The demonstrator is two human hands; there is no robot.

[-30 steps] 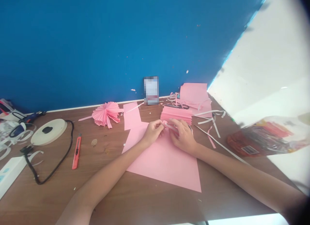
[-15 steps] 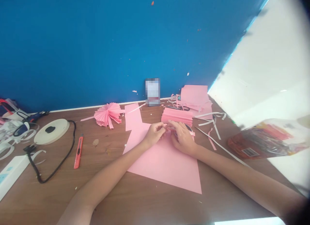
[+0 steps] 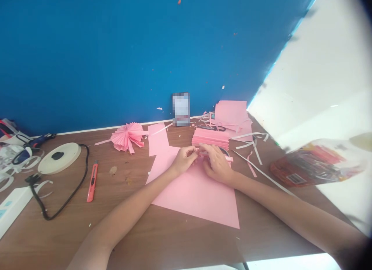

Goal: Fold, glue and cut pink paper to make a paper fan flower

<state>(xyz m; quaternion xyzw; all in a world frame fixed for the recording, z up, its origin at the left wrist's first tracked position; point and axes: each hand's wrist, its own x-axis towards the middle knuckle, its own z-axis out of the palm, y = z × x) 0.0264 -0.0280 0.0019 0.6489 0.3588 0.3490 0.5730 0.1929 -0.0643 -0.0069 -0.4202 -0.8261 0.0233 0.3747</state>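
My left hand (image 3: 185, 160) is closed in a pinch on one end of a narrow folded strip of pink paper (image 3: 229, 159). Along the same strip lies my right hand (image 3: 217, 164), its fingers bent over and closed on it, so most of the strip is hidden. Both hands rest above a large pink paper sheet (image 3: 200, 202) lying flat. Just beyond the right hand sits an accordion-pleated pink paper (image 3: 210, 138). A dark curved object, partly covered, shows between the pleats and that hand. To the left stands a pleated pink paper rosette (image 3: 128, 137).
A red box cutter (image 3: 92, 181) and a pale round reel (image 3: 59, 158) with a black cord (image 3: 78, 190) lie left. A small pink sheet (image 3: 157, 139), a pixelated upright device (image 3: 181, 109), paper scraps (image 3: 257, 147) and a plastic bag (image 3: 305, 167) lie beyond and right.
The whole view has shifted slightly, so things appear a little further left and up. Both hands keep nearly the same place and hold on the pink strip.
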